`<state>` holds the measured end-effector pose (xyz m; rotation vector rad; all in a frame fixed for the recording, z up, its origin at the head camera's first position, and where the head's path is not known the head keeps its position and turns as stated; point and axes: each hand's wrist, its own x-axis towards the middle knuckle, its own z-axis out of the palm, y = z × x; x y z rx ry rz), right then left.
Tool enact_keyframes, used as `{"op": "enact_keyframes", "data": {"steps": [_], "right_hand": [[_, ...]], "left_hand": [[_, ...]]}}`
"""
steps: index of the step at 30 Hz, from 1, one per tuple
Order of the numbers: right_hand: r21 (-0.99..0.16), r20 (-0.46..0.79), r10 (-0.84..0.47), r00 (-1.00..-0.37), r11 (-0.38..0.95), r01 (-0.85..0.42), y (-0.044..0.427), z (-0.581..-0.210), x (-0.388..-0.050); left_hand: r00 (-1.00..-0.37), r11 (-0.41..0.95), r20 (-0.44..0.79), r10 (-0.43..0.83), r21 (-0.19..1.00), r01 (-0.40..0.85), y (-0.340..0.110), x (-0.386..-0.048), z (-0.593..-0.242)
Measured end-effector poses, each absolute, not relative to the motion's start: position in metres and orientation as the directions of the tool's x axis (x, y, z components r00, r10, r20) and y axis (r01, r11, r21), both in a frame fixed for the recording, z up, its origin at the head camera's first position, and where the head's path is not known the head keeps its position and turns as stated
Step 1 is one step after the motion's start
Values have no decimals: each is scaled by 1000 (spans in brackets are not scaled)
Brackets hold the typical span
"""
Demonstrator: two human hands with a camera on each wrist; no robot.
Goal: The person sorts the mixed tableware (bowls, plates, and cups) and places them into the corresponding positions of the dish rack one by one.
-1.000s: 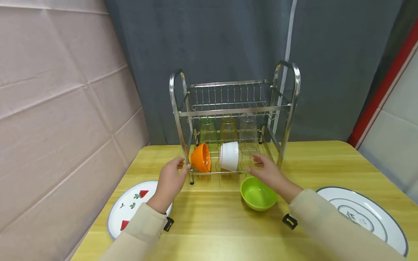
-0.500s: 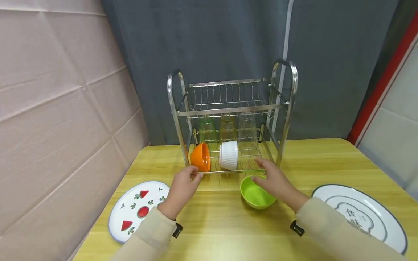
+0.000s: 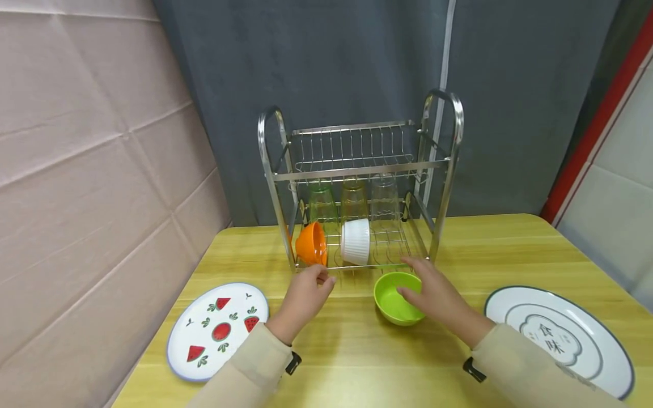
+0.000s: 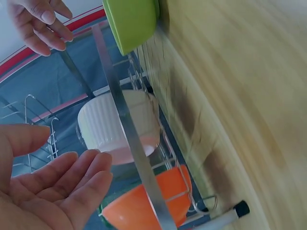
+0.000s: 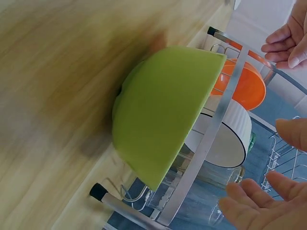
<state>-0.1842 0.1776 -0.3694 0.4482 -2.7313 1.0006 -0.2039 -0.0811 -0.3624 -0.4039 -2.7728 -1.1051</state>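
In the head view, my left hand (image 3: 305, 300) hovers in front of the rack's lower left, near the orange bowl (image 3: 310, 243), fingers loosely bent and holding nothing. My right hand (image 3: 442, 297) is over the right side of the green bowl (image 3: 391, 303), thumb and fingers spread. A gap shows between that hand and the green bowl (image 5: 163, 110) in the right wrist view. The green bowl stands upright on the table before the metal dish rack (image 3: 357, 170). On the lower tier, the orange bowl and a white ribbed bowl (image 3: 355, 242) lie on their sides.
Behind the bowls stand a green glass (image 3: 321, 205), a yellow glass (image 3: 353, 199) and a clear glass (image 3: 384, 198). A watermelon-patterned plate (image 3: 204, 317) lies left on the wooden table (image 3: 367, 374), a white oval plate (image 3: 510, 309) right. A grey curtain (image 3: 326, 56) hangs behind.
My left hand has moved right and toward me, away from the rack's left post. My right hand has drawn back and right, over the green bowl's right side. The bowls stay put.
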Motion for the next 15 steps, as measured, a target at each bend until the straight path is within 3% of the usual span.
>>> {"op": "enact_keyframes", "data": {"steps": [15], "right_hand": [[-461,392,-265,-881,772,-438,189,-380,-173]], "left_hand": [[-953,654,130,274,701,284,-59,-213,-384]]}}
